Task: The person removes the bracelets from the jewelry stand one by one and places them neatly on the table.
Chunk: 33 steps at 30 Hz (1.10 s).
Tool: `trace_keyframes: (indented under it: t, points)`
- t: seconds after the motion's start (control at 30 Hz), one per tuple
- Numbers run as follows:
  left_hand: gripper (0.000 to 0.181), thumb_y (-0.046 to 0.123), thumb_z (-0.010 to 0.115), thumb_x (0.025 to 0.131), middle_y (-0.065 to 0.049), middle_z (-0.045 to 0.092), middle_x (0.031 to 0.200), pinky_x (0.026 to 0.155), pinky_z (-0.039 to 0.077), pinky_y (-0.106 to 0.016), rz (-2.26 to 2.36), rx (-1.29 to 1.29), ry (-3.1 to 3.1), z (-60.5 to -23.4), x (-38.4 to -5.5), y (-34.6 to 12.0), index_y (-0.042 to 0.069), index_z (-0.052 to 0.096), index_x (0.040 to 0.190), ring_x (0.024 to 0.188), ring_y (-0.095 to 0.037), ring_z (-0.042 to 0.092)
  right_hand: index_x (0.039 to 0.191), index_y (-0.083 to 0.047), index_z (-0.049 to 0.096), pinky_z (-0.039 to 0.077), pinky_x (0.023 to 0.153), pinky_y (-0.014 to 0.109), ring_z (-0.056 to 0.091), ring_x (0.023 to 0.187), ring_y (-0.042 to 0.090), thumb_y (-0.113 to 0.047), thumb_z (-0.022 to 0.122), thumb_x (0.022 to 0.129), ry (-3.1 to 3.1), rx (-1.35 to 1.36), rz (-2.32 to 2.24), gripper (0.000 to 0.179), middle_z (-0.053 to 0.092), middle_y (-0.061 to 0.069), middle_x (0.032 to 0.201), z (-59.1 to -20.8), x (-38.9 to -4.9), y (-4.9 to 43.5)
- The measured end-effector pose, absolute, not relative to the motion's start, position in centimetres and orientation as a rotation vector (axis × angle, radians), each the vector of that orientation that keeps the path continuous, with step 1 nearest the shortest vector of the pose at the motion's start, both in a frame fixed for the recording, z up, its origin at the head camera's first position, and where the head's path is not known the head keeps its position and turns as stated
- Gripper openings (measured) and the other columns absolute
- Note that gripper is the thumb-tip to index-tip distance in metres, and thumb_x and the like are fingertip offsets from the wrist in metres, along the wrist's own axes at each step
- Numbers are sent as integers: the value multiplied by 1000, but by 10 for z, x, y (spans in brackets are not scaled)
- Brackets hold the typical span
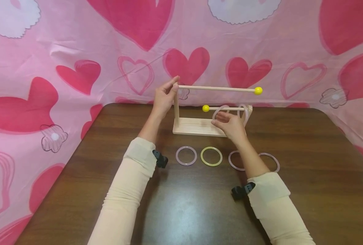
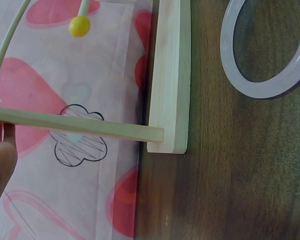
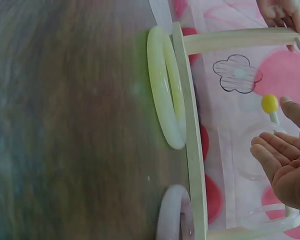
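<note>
A pale wooden stand [image 1: 196,126] has a post at each end and two rods tipped with yellow balls. My left hand [image 1: 164,98] grips the top of its left post, thumb in front. On the lower rod [image 1: 234,109] hang two translucent pinkish rings. The farther-in ring [image 1: 247,115] is near the right post. At the other ring [image 1: 215,112] is my right hand [image 1: 232,126], its fingers overlapping the lower part. In the right wrist view the right hand's fingers [image 3: 270,152] are extended, thumb apart, with that ring behind them.
In front of the stand, on the brown table [image 1: 181,207], lie a purple ring [image 1: 177,159], a yellow ring [image 1: 202,159] and two more purple rings at the right, one partly behind my right forearm. A pink heart-patterned cloth [image 1: 132,30] hangs behind the table.
</note>
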State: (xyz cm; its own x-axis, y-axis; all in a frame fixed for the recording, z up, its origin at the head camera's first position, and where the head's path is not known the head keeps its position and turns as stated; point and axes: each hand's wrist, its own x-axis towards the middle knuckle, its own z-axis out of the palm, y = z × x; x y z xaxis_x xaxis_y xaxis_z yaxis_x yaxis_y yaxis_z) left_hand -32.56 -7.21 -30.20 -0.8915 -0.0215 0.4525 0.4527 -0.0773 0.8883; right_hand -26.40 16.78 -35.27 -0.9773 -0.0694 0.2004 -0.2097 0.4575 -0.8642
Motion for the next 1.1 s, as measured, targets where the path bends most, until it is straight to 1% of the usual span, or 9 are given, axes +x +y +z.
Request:
trace_keyframes:
  t: [0.13, 0.23, 0.43, 0.5, 0.63, 0.77, 0.83, 0.97, 1.1]
  points:
    - [34, 2, 56, 91, -11, 55, 128, 97, 38, -18, -2041, -465, -1881, -301, -324, -72, -2, 54, 124, 117, -15, 51, 121, 6, 57, 50, 87, 37, 59, 105, 29, -19, 69, 84, -2564, 213, 1519, 46, 61, 19, 115, -355, -266, 164]
    - [34, 3, 56, 91, -11, 54, 128, 97, 38, -18, -2040, -465, -1880, -301, -324, -72, -2, 54, 125, 118, -16, 51, 120, 6, 57, 50, 87, 35, 60, 104, 29, -19, 70, 84, -2555, 177, 1532, 47, 62, 19, 114, -357, -268, 162]
    - [34, 2, 55, 91, -14, 53, 128, 97, 39, -19, -2031, -479, -1875, -302, -324, -72, -3, 54, 125, 119, -25, 49, 116, 6, 60, 51, 85, 36, 62, 101, 29, -19, 70, 83, -2521, 118, 1529, 42, 64, 19, 109, -359, -271, 158]
    - [34, 2, 55, 91, -14, 53, 128, 98, 38, -19, -2032, -483, -1875, -302, -325, -72, -3, 53, 125, 120, -27, 48, 112, 4, 63, 52, 82, 36, 63, 97, 28, -20, 70, 83, -2512, 97, 1491, 38, 65, 18, 105, -359, -270, 156]
    - [35, 4, 56, 91, -13, 53, 129, 98, 38, -19, -2037, -485, -1877, -303, -326, -73, -2, 53, 125, 120, -24, 49, 103, 0, 69, 53, 74, 36, 65, 89, 27, -23, 71, 82, -2501, 58, 1414, 31, 68, 16, 96, -359, -269, 155]
    - [35, 4, 56, 91, -15, 51, 129, 99, 37, -19, -2049, -501, -1859, -302, -325, -73, -3, 52, 125, 120, -26, 48, 96, -2, 72, 50, 67, 33, 65, 84, 27, -25, 73, 80, -2506, 39, 1324, 28, 69, 15, 90, -358, -268, 154]
    - [35, 2, 55, 91, -15, 51, 130, 99, 37, -19, -2052, -505, -1855, -301, -324, -74, -3, 52, 125, 121, -24, 47, 93, -2, 73, 49, 65, 33, 65, 82, 27, -24, 74, 78, -2512, 35, 1277, 27, 70, 15, 88, -358, -267, 153]
    - [34, 1, 55, 91, -15, 51, 129, 99, 36, -18, -2045, -500, -1864, -302, -325, -73, -3, 52, 125, 121, -18, 48, 91, -1, 73, 48, 62, 33, 65, 79, 28, -21, 74, 78, -2518, 22, 1204, 24, 70, 14, 86, -358, -267, 153]
    - [35, 2, 56, 91, -15, 52, 128, 99, 37, -18, -2034, -502, -1865, -303, -326, -73, -4, 52, 125, 119, -18, 50, 93, -1, 72, 47, 55, 24, 66, 73, 23, -20, 72, 81, -2507, -23, 1226, 22, 70, 13, 84, -359, -267, 154]
